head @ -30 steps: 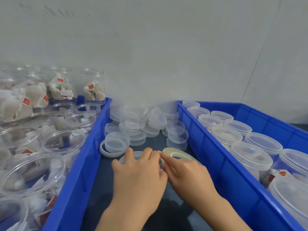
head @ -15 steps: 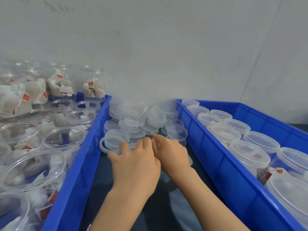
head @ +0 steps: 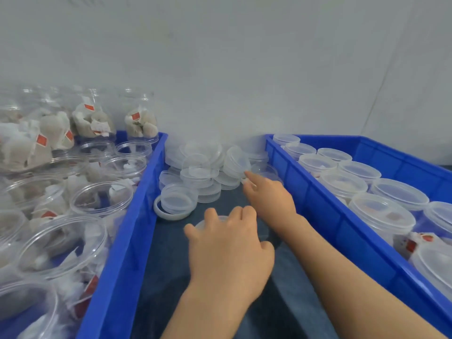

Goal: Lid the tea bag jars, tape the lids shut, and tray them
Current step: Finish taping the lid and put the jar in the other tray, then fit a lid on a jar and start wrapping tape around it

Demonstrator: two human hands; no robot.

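The left hand (head: 230,243) is lying palm down over a clear jar (head: 210,220) standing on the dark table (head: 171,265), its fingers curling round the jar's top so that only a sliver of the rim is showing beyond the knuckles. Just beyond that jar the right hand (head: 270,195) is reaching toward the lid pile (head: 208,170), its forefinger stretching out and touching the near edge of the pile; whether the other fingers are pinching a lid is hidden by the back of the hand, so I cannot tell. A tape roll (head: 171,214) is lying flat just left of the jar, with a lid sitting partly on top of it. The left bin (head: 137,228) is standing left of the jar, holding open jars (head: 102,199) with tea bags showing inside; farther back in it, more filled jars are being stacked higher. The right bin (head: 318,206) is standing right of the jar, holding lidded jars (head: 381,214) packed in rows. A pale wall (head: 244,69) is rising behind the lid pile.
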